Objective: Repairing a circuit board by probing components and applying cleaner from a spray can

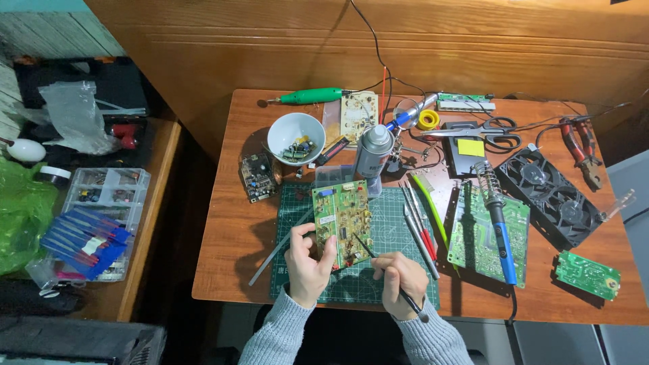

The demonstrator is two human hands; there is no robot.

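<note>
A green circuit board [343, 220] lies on a dark green cutting mat [392, 230] at the front of the wooden table. My left hand [307, 260] grips the board's lower left corner, thumb on its face. In my right hand [400, 274] is a thin dark pointed tool [368, 251], pen-style, with its tip resting on the lower part of the board.
A blue soldering iron [501, 233] lies on another green board [487, 236] at right. Several hand tools [420, 230], a spray can [374, 150], a white bowl of parts [296, 137], scissors [487, 132], pliers [581, 149], a black fan [551, 196] and a small green board [588, 274] crowd the table. A parts box [105, 216] sits left.
</note>
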